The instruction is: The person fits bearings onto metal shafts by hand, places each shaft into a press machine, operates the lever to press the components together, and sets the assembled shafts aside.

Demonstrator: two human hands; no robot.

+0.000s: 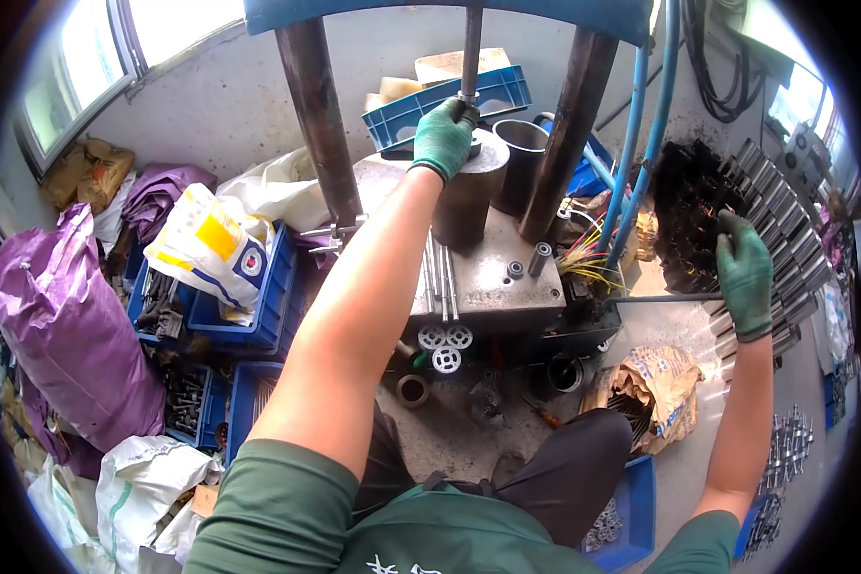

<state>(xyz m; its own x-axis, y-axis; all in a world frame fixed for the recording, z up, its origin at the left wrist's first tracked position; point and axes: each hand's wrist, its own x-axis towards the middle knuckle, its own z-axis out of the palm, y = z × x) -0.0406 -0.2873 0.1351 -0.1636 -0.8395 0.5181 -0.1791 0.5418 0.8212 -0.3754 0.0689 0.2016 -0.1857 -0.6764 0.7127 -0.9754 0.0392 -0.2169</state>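
My left hand [443, 140], in a green glove, is closed around the lower end of an upright metal rod [472, 53], just under a small collar. Beneath it stands a thick steel cylinder [470, 203] on the press's metal table [507, 308]. What lies inside the left fingers is hidden. Off to the right, my right hand [744, 273], also gloved, is raised with its fingers loosely extended beside a heap of black metal parts [684, 215]. A thin dark lever bar [665, 298] runs up to that hand's palm side; whether they touch is unclear.
Several long rods [440, 277] and two small bushings [540, 258] lie on the press table. Press columns [318, 120] flank it. Stacked silver tubes [784, 220] stand at right. A torn paper bag [655, 397], blue crates [277, 277] and a purple sack [72, 330] surround my knees.
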